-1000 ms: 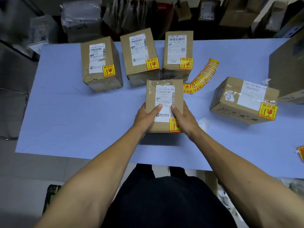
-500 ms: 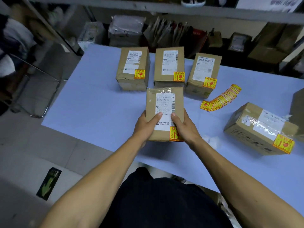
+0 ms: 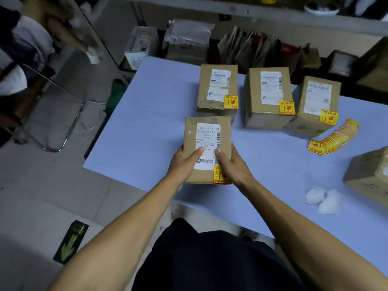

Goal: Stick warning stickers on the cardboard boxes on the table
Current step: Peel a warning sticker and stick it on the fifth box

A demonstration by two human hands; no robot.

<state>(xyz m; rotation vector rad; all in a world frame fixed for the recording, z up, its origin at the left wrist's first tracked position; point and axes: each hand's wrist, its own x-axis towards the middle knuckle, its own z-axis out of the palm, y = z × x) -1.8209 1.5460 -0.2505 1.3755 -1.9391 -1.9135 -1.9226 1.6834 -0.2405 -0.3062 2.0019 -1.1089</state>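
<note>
A small cardboard box (image 3: 191,133) with a white shipping label and a yellow warning sticker (image 3: 218,175) at its near right corner is held between both hands above the near left part of the blue table (image 3: 147,114). My left hand (image 3: 183,162) grips its left side, thumb on the label. My right hand (image 3: 233,166) grips the right side, partly covering the sticker. Three stickered boxes stand in a row behind: left (image 3: 217,89), middle (image 3: 267,97), right (image 3: 316,106). A fanned strip of yellow stickers (image 3: 333,137) lies at the right.
Another cardboard box (image 3: 369,175) lies at the right edge. Crumpled white backing papers (image 3: 323,199) lie near the table's front. A metal chair (image 3: 52,114) stands on the floor at the left. Parcels and paper bags (image 3: 247,47) crowd the space behind the table.
The view has swung left and the held box has travelled left with both hands, from in front of the middle of the row to in front of the leftmost box. The grip is unchanged.
</note>
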